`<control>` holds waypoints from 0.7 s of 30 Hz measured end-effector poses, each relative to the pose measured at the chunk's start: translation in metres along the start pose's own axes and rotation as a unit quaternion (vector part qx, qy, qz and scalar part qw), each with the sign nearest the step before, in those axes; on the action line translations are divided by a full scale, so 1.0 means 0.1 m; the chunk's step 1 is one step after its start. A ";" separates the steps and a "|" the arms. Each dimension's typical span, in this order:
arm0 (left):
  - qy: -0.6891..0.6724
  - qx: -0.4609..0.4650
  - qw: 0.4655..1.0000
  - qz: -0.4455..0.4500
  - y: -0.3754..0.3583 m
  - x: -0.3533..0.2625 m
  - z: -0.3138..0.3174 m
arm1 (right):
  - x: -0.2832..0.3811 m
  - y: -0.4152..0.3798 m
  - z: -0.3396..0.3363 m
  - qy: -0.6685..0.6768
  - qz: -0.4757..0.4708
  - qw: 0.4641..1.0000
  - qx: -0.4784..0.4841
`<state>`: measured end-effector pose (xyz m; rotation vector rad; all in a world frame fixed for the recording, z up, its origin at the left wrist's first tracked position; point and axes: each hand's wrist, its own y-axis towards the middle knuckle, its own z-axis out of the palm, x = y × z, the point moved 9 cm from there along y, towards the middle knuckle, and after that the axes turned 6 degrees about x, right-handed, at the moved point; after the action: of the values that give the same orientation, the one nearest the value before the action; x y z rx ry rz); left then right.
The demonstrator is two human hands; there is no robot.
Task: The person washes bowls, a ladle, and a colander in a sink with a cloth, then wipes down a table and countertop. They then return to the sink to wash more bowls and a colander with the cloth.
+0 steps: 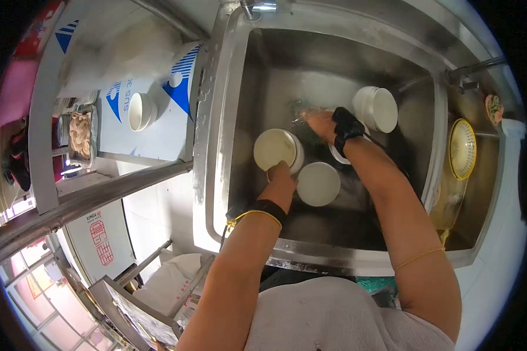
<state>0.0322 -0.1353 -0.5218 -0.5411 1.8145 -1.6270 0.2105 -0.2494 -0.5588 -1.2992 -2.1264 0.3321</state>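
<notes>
In a steel sink [287, 246], my left hand [281, 174] is closed on the near rim of a white bowl [272, 147], which looks like the top of a short stack. My right hand [321, 125] is deeper in the sink, amid splashing water [300, 110]; its fingertips are blurred and I cannot make out anything in them. A white round bowl [318, 184] rests on the sink floor between my arms. Partly hidden under my right wrist is another white piece [338, 154]. To the right, stacked white bowls [383, 110] lean on their side.
A faucet [250, 8] stands at the sink's back left. A second basin on the right holds a yellow-rimmed strainer [463, 149]. On the left, a steel shelf carries a white bowl [141, 112] and a tray of food [81, 136]. A metal rail [117, 190] runs below it.
</notes>
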 end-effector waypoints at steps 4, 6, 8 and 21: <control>0.227 -0.106 0.926 0.281 0.24 -0.43 -0.02 | 0.12 -0.07 -0.05 -0.008 0.031 0.999 -0.042; 0.281 -0.128 0.887 0.343 0.28 -0.52 0.00 | 0.41 -0.27 0.00 -0.036 -0.116 0.991 0.061; 0.247 -0.027 0.875 0.415 0.31 -0.68 0.08 | 0.29 -0.28 0.02 -0.073 -0.101 0.986 0.107; 0.384 -0.022 0.872 0.303 0.14 -0.53 0.36 | 0.47 -0.65 -0.02 0.255 0.028 0.960 -0.114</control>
<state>0.0961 -0.1235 -0.5274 0.7290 2.2402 -1.4208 0.1501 -0.2402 -0.5068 -1.3935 -1.7219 -0.2193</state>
